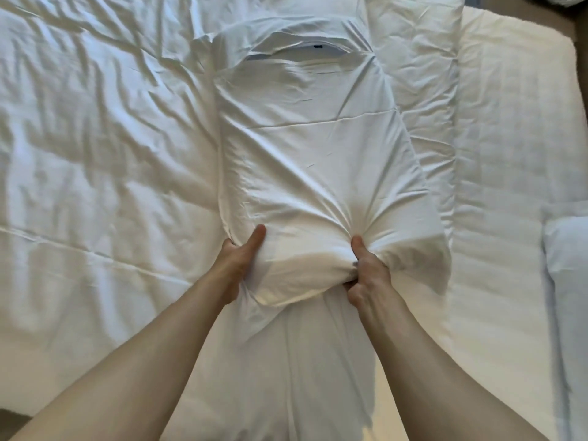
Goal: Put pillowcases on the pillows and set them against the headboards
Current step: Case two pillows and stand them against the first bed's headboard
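A white pillow in a white pillowcase [318,160] lies lengthwise on the bed in front of me. Its far end shows the open mouth of the case with the pillow's edge and a small dark tag inside. My left hand [238,262] grips the near left corner, thumb on top. My right hand [366,275] pinches the near end right of the middle, bunching the cloth. Loose white fabric [302,361] hangs down from the near end between my forearms. A second white pillow [423,90] lies beneath and to the right, partly covered.
A rumpled white duvet [95,154] covers the bed to the left. To the right is a bare quilted mattress [509,138], with another white pillow [569,281] at the right edge. Dark floor shows at the top right corner.
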